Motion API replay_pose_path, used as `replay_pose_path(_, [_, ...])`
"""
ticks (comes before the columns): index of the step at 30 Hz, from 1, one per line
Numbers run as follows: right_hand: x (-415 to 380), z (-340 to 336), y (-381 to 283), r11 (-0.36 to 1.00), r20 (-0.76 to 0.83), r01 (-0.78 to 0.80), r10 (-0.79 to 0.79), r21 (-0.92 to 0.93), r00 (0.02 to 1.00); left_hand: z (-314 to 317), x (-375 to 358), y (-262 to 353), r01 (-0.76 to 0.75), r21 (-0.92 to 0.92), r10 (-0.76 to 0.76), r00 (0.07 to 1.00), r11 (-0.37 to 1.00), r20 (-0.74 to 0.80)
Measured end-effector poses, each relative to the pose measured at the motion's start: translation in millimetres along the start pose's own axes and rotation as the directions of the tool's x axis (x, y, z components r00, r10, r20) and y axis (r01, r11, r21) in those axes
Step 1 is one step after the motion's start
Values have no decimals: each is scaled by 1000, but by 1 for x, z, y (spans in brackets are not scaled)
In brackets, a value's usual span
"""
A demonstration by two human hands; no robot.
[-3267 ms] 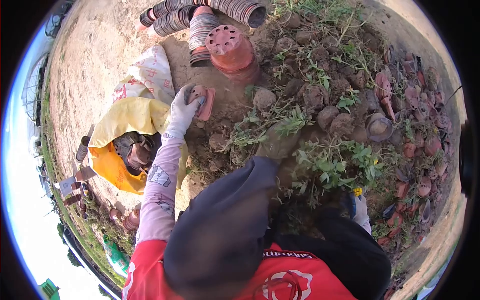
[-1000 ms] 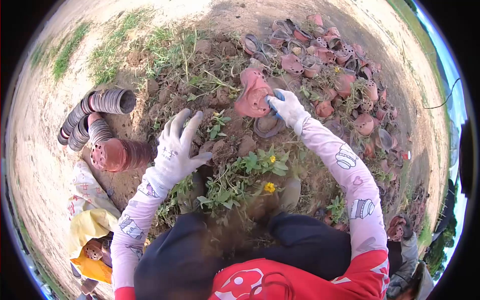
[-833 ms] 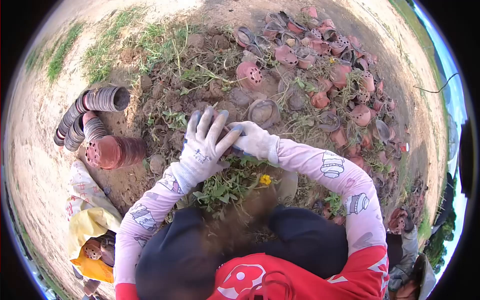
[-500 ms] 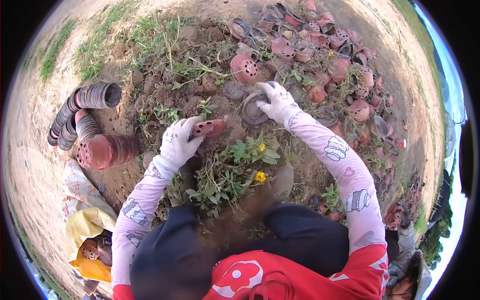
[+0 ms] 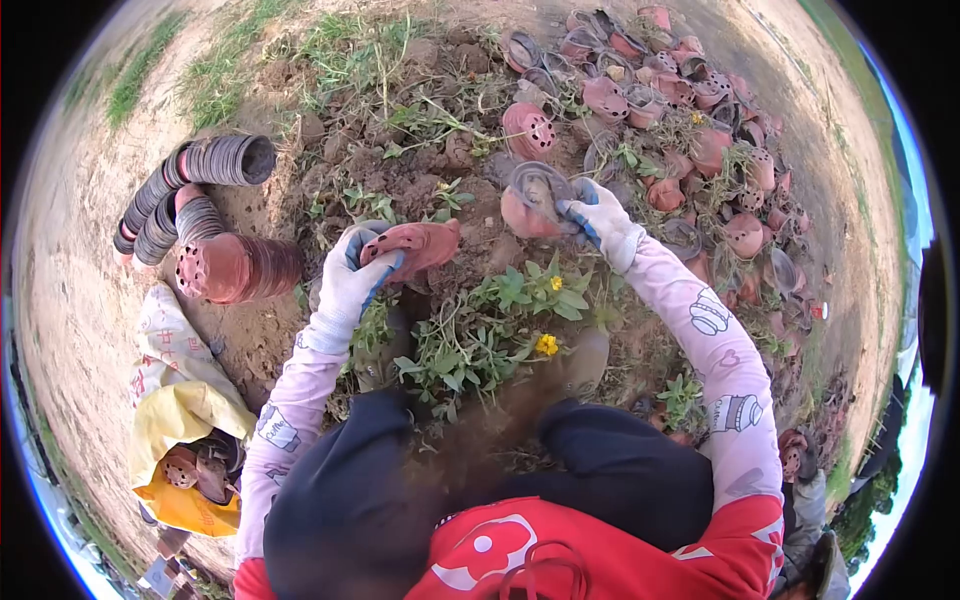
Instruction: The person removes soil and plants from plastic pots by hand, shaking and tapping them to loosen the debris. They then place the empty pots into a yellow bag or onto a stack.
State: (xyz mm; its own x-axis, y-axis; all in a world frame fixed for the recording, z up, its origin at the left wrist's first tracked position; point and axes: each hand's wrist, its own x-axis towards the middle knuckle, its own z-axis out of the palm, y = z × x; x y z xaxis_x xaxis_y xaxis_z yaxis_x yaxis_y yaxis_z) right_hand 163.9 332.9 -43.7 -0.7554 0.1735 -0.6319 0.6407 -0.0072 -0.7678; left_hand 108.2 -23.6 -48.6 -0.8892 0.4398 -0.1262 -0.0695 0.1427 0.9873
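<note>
My left hand, in a white glove with blue on the palm side, grips a crumpled reddish plastic plant pot with holes in its base. My right hand, gloved the same way, pinches the rim of a second plant pot. That pot is tilted with its mouth toward me, and soil shows inside. Just beyond it, another reddish pot lies on the ground with its holed base facing me. Both held pots are over loose brown soil, apart from each other.
Nested pots lie in long stacks at the left. Below them sits a yellow and white sack with pots inside. Many loose pots are heaped at the upper right. Weeds with yellow flowers grow in front of my knees.
My right hand has lifted its pot off the soil and turned it up by the rim. The pot in my left hand has swung so more of its side shows.
</note>
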Motion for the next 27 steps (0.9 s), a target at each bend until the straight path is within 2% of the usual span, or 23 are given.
replay_pose_path(1, [-3, 9, 0, 982, 86, 24, -40, 186, 995, 2, 0, 5, 86, -65, -88, 996, 994, -33])
replay_pose_path(2, [-3, 15, 0, 984, 95, 27, -44, 174, 994, 4, -1, 10, 167, -137, -176, 983, 976, -59])
replay_pose_path(3, [-4, 19, 1, 930, 234, -40, -50, 364, 971, 9, 1, 12, 163, -146, -174, 982, 976, -72])
replay_pose_path(4, [-8, 25, -2, 838, 363, -134, -81, 529, 928, 14, 3, 15, 24, -144, -41, 993, 989, -113])
replay_pose_path(5, [-13, 33, -5, 822, 338, -130, -79, 554, 938, 19, 5, 17, -115, -135, 94, 984, 984, -152])
replay_pose_path(6, [-15, 37, -6, 828, 343, -130, -79, 546, 936, 22, 5, 19, -119, -138, 96, 982, 983, -161])
replay_pose_path(8, [-16, 43, -8, 863, 381, -122, -86, 490, 920, 26, 6, 23, -53, -137, 54, 999, 989, 2])
replay_pose_path(9, [-17, 41, -5, 811, 474, -161, -157, 562, 866, 26, 6, 22, -16, -2, 16, 999, 1000, 36])
replay_pose_path(10, [-23, 46, -10, 812, 478, -161, -158, 561, 864, 29, 7, 25, 7, 40, -10, 997, 999, 81])
replay_pose_path(12, [-36, 59, -27, 677, 499, -223, -243, 701, 832, 41, 7, 26, 1, 165, -27, 987, 986, 156])
replay_pose_path(13, [-35, 60, -30, 815, 524, -125, -238, 566, 818, 51, 7, 25, 11, 42, -19, 982, 999, 189])
replay_pose_path(14, [-34, 63, -33, 815, 528, -126, -240, 565, 814, 59, 7, 25, 26, -82, -7, 976, 996, 220])
replay_pose_path(15, [-32, 66, -35, 905, 498, -3, -232, 426, 836, 61, 8, 25, 64, -78, -39, 958, 995, 283])
replay_pose_path(16, [-32, 68, -38, 957, 463, 115, -232, 266, 855, 61, 8, 27, 65, -75, -41, 958, 995, 282])
replay_pose_path(17, [-26, 67, -34, 971, 488, 42, -155, 234, 859, 61, 6, 29, 63, -113, -34, 968, 992, 249])
replay_pose_path(18, [-26, 68, -30, 970, 487, 43, -158, 239, 859, 61, 5, 32, 61, -148, -27, 976, 987, 218])
replay_pose_path(20, [-38, 77, -19, 824, 552, -165, -201, 542, 809, 62, 3, 34, 84, -142, -43, 963, 986, 267])
replay_pose_path(22, [-36, 77, -11, 829, 532, -125, -226, 544, 816, 67, 4, 39, -24, -97, 53, 950, 995, 307])
replay_pose_path(23, [-37, 75, -12, 856, 525, -85, -231, 509, 819, 66, 3, 49, -115, 31, 99, 939, 993, 330])
replay_pose_path(24, [-38, 75, -12, 880, 519, -45, -237, 474, 821, 67, 4, 46, -115, 31, 98, 938, 993, 333])
replay_pose_path(26, [-41, 79, -12, 882, 524, -38, -243, 469, 816, 71, 10, 36, -56, -318, 125, 972, 947, 199])
replay_pose_path(27, [-42, 83, -12, 887, 533, -33, -246, 460, 810, 70, 14, 31, -27, -305, 101, 968, 952, 229])
